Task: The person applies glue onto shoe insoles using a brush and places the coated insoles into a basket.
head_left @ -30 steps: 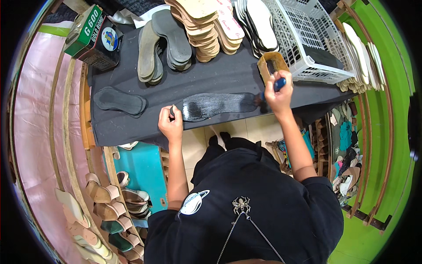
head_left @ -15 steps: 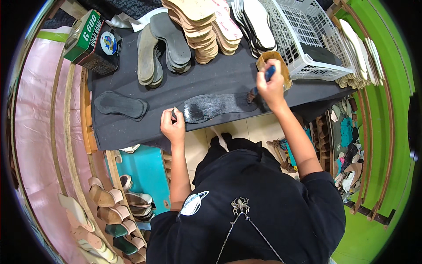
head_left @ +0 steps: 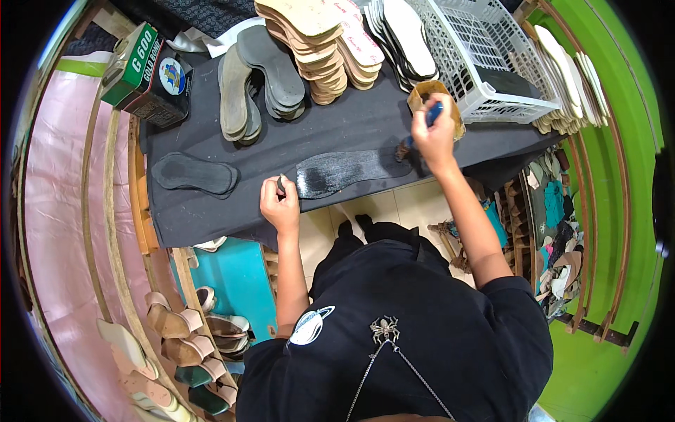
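Observation:
A black shoe sole [head_left: 330,172] lies along the table's near edge, its left part wet and shiny. My left hand [head_left: 281,205] is closed at the sole's left end, pinching its tip; the fingers partly hide the grip. In my right hand [head_left: 437,144] is a brush with a blue handle [head_left: 434,112]. Its dark bristles [head_left: 403,150] are down at the sole's right end. Just behind this hand stands an open yellow-brown container [head_left: 452,116], partly covered by the hand. Another pair of dark soles [head_left: 193,174] lies stacked to the left.
Grey soles [head_left: 271,63], tan insoles [head_left: 306,24] and white-topped insoles [head_left: 404,35] are piled along the table's back. A white plastic crate [head_left: 485,98] stands at the back right, a green-and-black metal can [head_left: 151,81] at the back left. Shoes fill a rack [head_left: 193,320] at lower left.
The view has shifted slightly. Both hands keep nearly the same places, the brush still at the sole's right end. The wet shine on the sole's left part looks more even.

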{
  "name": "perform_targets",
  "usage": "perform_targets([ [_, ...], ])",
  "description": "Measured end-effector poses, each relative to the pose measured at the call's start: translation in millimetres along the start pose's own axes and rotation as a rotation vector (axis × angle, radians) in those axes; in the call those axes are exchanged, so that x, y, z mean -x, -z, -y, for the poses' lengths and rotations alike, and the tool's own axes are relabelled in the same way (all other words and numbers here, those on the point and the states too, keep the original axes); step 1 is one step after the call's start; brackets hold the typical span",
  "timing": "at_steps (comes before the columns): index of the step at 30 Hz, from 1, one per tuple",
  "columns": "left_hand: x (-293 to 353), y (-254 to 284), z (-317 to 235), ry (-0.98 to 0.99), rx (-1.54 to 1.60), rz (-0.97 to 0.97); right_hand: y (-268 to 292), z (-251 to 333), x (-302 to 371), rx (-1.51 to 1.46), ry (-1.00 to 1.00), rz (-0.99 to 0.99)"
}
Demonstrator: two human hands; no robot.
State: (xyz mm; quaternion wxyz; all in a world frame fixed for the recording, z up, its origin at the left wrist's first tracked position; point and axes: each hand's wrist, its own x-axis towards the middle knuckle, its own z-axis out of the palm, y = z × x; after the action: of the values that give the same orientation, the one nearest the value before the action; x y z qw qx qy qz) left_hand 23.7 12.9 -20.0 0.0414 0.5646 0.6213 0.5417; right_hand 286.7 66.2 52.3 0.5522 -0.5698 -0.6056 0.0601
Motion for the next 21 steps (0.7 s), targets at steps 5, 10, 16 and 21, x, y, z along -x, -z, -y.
perform_targets([
  [5,0,-1,0,-0.020,0.037,0.007,7,1,0,0.155,0.123,-0.093],
  [10,1,-1,4,-0.038,0.058,0.020,-24,13,3,0.073,0.119,-0.104],
  [16,0,0,4,-0.071,0.045,-0.001,10,3,9,0.133,0.029,-0.268],
  [21,-1,0,1,-0.079,0.061,0.027,7,8,15,0.155,-0.031,-0.255],
])
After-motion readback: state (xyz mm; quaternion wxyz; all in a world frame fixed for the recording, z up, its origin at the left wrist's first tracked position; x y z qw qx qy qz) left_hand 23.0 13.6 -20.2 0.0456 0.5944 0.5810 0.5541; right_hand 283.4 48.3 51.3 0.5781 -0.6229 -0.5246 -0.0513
